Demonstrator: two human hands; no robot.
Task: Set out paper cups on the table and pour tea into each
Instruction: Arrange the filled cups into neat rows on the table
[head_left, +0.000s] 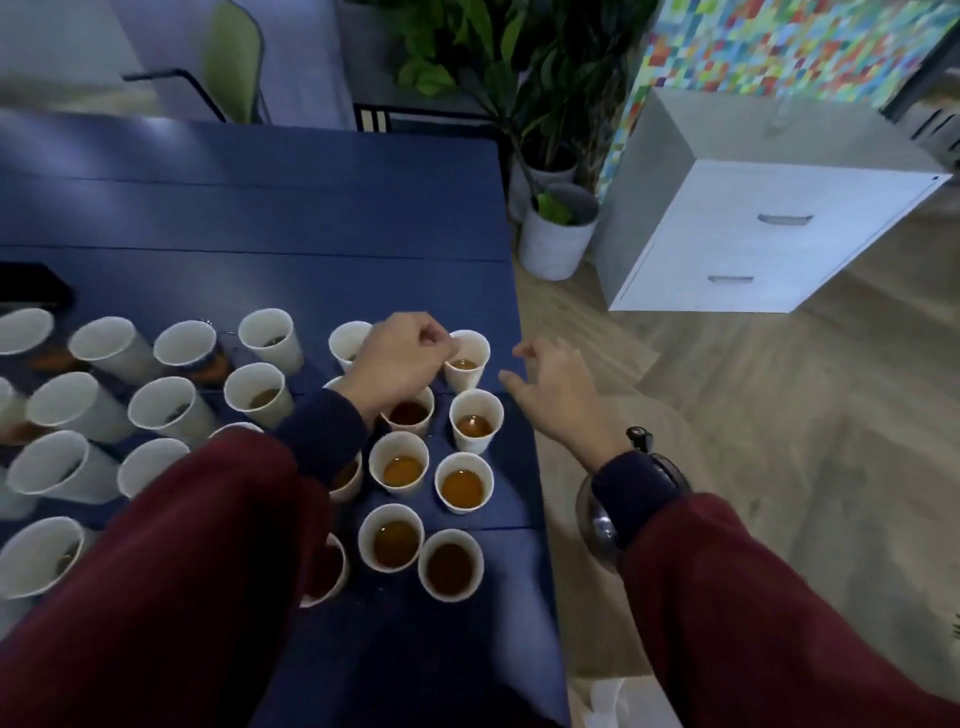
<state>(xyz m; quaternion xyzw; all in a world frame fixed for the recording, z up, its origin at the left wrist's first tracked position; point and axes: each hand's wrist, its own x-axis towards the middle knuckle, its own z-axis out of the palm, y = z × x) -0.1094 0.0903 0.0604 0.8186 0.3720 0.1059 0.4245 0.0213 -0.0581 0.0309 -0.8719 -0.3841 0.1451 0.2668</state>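
Starting at the left, we are looking at the left cups (182, 410), standing in loose rows on the blue table (311, 218). Most are showing only a dark trace at the bottom, so we are judging these to be the ones waiting for tea. Moving across, our left hand (400, 358) is reaching over the filled cups (400, 470). Its fingers are curled, with thumb and forefinger pinching the left rim of the far-right cup (467, 358). That cup is sitting at the far end of the right-hand cluster, close to the table's edge, and is holding a little amber tea. To do this well we are wanting a light pinch and a slow slide, because thin paper buckles and our sleeve is hanging just above the full cups. Further right, our right hand (558, 395) is hovering just past the table edge, fingers loosely spread and holding nothing. Under that wrist a shiny kettle (597, 519) is showing, half hidden, and we cannot tell what it is resting on. On the far right, a white planter (556, 244) and a white cabinet (753, 234) are standing on the floor, well apart from the cups.
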